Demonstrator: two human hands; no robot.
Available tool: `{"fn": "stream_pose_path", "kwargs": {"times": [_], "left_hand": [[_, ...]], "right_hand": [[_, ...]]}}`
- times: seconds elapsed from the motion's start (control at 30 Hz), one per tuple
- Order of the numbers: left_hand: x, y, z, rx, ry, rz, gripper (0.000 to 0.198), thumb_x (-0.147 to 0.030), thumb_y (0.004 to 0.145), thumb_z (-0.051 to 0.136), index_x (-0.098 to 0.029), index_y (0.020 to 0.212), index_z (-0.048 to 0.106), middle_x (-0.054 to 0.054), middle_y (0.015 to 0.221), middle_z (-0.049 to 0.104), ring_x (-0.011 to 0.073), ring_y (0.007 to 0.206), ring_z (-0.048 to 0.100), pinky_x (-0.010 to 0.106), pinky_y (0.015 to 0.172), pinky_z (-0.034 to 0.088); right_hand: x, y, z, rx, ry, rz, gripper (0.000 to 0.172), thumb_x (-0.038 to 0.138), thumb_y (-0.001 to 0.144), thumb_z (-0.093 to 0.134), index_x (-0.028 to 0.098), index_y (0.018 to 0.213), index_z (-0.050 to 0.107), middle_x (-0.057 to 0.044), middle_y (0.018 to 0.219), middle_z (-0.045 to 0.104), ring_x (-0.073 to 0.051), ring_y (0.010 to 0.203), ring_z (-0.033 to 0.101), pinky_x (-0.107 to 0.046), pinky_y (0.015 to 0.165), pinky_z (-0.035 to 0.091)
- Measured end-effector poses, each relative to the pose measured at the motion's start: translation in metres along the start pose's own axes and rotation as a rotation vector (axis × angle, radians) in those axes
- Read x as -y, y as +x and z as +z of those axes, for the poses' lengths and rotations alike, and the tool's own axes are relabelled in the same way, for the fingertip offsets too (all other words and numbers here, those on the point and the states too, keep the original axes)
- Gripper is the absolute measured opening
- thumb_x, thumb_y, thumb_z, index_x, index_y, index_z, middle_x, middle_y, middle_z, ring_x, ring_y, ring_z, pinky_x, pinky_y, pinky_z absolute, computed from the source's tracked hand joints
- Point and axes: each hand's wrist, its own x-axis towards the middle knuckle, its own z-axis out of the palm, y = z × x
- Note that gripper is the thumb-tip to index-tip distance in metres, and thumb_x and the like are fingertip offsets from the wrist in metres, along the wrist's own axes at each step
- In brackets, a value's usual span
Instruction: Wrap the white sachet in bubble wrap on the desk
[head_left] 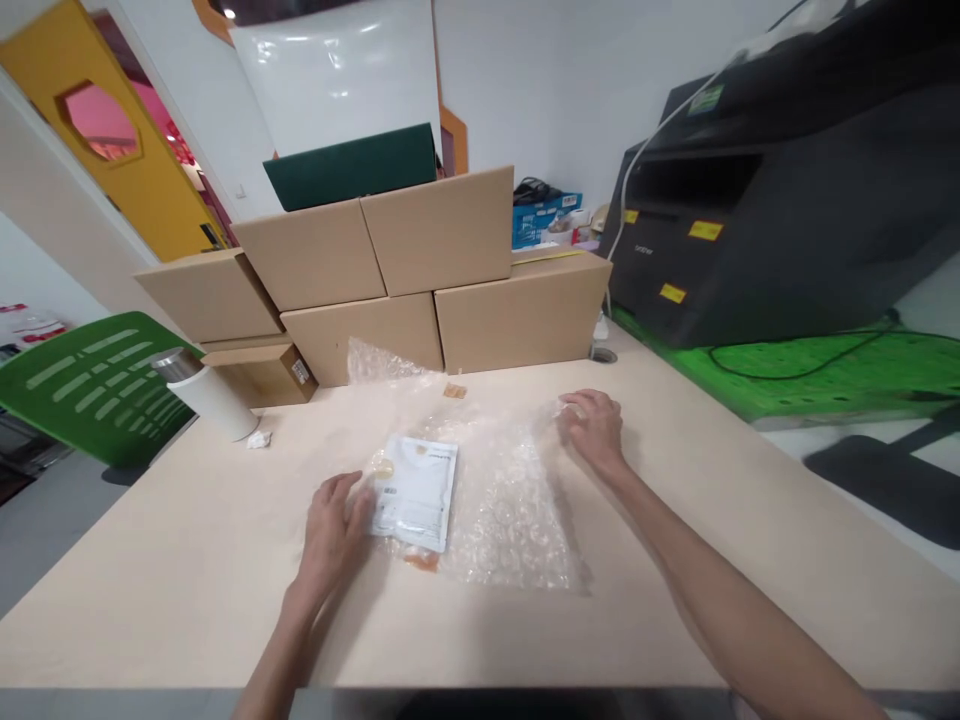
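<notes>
While right fingers (pixel 589 402) pinch bubble wrap (pixel 514 520), white pouch (pixel 417 495) lies atop; left fingers (pixel 339 488): grip unclear.

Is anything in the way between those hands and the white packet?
Nothing visible blocks the left hand, right beside the white packet. Between the packet and the right hand lies a stretch of rumpled bubble wrap.

We see clear, bubble-patterned wrap (pixel 514 510) and a white packet (pixel 415 495) with small dark print. Our bench (pixel 187 560) is pale beige, the cardboard boxes (pixel 444 238) plain brown, the flat box (pixel 352 168) dark green. The slotted chair (pixel 79 392) is green, the door (pixel 154 205) yellow, the yellow-labelled machine (pixel 780 265) dark grey.
</notes>
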Motion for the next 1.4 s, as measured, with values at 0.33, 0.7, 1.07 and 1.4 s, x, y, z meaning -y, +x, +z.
{"fn": "stream_pose_path", "kwargs": {"times": [0.33,0.7,1.07,1.4], "left_hand": [[0.015,0.016,0.012,0.081,-0.027,-0.192,0.078,-0.063,0.089,0.046,-0.010,0.147,0.043,0.020,0.126,0.054,0.0302,0.098,0.066,0.051,0.094,0.051],[0.015,-0.005,-0.007,-0.020,-0.195,-0.270,0.061,-0.056,0.087,0.057,-0.016,0.132,0.061,0.018,0.135,0.048,0.0265,0.101,0.063,0.039,0.078,0.056],[-0.024,-0.026,-0.007,0.334,-0.167,-0.046,0.038,-0.045,0.096,0.046,-0.020,0.098,0.075,0.009,0.094,0.065,0.0250,0.095,0.060,0.037,0.081,0.049],[-0.023,-0.037,-0.017,0.319,-0.286,-0.029,0.033,-0.038,0.095,0.049,-0.021,0.086,0.075,0.007,0.081,0.067,0.0234,0.087,0.062,0.036,0.078,0.050]], "right_hand": [[0.026,-0.001,0.000,0.272,0.822,0.430,0.060,0.068,0.076,0.059,0.020,0.112,0.064,-0.010,0.103,0.071,-0.020,0.084,0.067,-0.027,0.061,0.050],[0.006,0.001,-0.007,0.035,0.212,0.220,0.053,0.039,0.072,0.069,0.020,0.120,0.062,-0.017,0.137,0.054,-0.033,0.126,0.052,-0.050,0.100,0.046],[0.132,-0.074,-0.001,1.036,0.405,0.234,0.040,0.031,0.079,0.067,0.016,0.116,0.063,0.002,0.058,0.064,-0.014,0.054,0.060,-0.024,0.052,0.043],[0.140,-0.085,0.029,0.946,0.740,0.716,0.054,0.028,0.060,0.084,0.013,0.107,0.061,0.004,0.057,0.059,-0.008,0.046,0.045,-0.019,0.042,0.027]]}}
